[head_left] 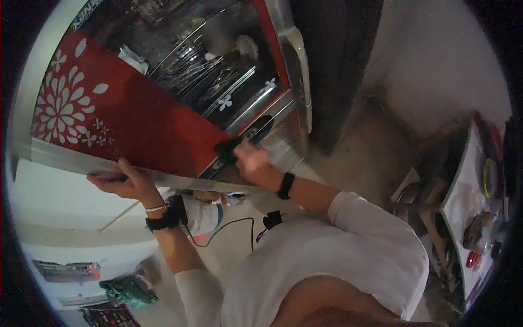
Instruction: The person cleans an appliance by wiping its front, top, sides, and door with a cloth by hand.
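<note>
A red cabinet door (147,128) with a white flower pattern fills the upper left, beside a dark glass panel (218,87). My left hand (131,184) rests at the silver trim (71,153) along the cabinet's edge, its thumb raised over the trim and its fingers stretched out to the left. Curled fingers of my right hand (253,162) meet a black oval fitting (259,129) and a dark patch at the border between the panels. What those fingers hold, if anything, is hidden. Dark bands circle both wrists.
Utensils and dishes (190,60) show behind the glass. A black cable (231,220) runs from near my left wrist to a small black device (272,219). A green plastic bag (128,291) lies lower left. At right stands a cluttered white shelf (457,204).
</note>
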